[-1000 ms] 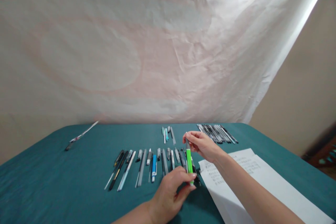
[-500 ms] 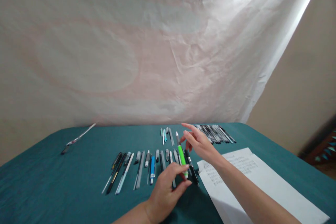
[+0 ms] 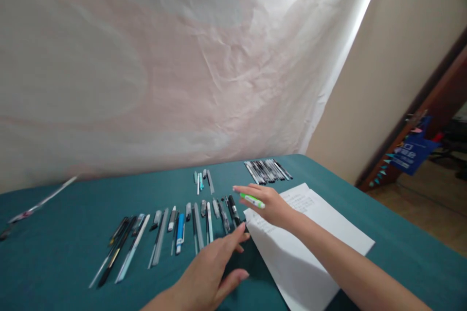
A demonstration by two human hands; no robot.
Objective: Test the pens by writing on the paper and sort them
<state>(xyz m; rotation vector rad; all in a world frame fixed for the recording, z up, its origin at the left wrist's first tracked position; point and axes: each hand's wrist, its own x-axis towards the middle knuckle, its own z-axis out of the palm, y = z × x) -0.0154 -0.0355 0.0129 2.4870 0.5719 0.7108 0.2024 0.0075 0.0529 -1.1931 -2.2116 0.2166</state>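
Note:
A bright green pen (image 3: 252, 200) with a whitish end lies in the grip of my right hand (image 3: 268, 204), held over the top left corner of the written paper sheets (image 3: 310, 238). My left hand (image 3: 215, 265) is apart from it, thumb and fingers spread with nothing between them. Just beyond the left fingertips lie a black pen (image 3: 234, 210) and a clear pen with a dark tip (image 3: 224, 216). A blue pen (image 3: 180, 233) rests in the same row, among several pen barrels, caps and refills on the green cloth.
A dense row of black and clear pens (image 3: 268, 171) lies at the back right. A small group of pen parts (image 3: 202, 182) sits at the back middle. At far left is a long clear wrapper (image 3: 44, 201). A pale sheet (image 3: 175, 82) hangs behind the table (image 3: 120, 180).
The green pen has passed from my left hand to my right, which has closed on it and moved over the paper. My left hand has opened. The view has turned right.

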